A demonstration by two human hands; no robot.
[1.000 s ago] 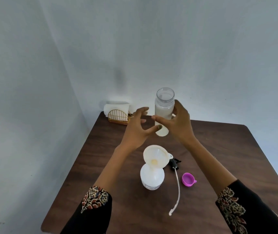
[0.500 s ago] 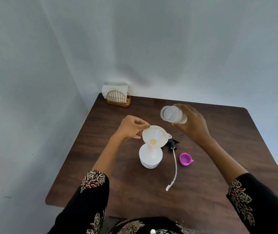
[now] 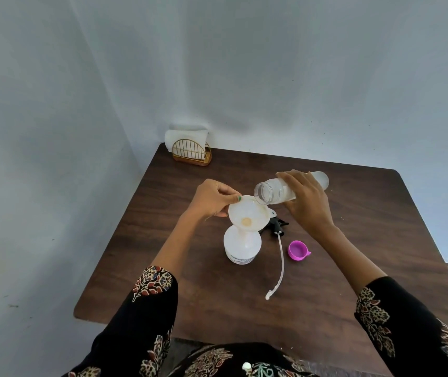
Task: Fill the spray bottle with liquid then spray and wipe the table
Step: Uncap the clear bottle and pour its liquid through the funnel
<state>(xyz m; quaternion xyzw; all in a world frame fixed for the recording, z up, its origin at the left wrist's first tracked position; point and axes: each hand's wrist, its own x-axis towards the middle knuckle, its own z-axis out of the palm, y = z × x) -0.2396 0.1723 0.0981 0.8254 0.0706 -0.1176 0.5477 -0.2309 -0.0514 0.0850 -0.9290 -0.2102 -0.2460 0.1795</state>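
A white spray bottle stands open on the brown table with a white funnel in its neck. My left hand pinches the funnel's far left rim. My right hand grips a clear bottle holding whitish liquid, tipped almost flat with its open mouth over the funnel's right rim. The black spray head with its long white tube lies on the table just right of the spray bottle.
A purple cap lies right of the tube. A gold wire holder with white napkins stands at the table's far left corner, against the wall. Walls close in on the left and back.
My right hand has tipped the clear bottle from upright to nearly flat and brought its mouth down to the funnel. My left hand has taken hold of the funnel's rim.
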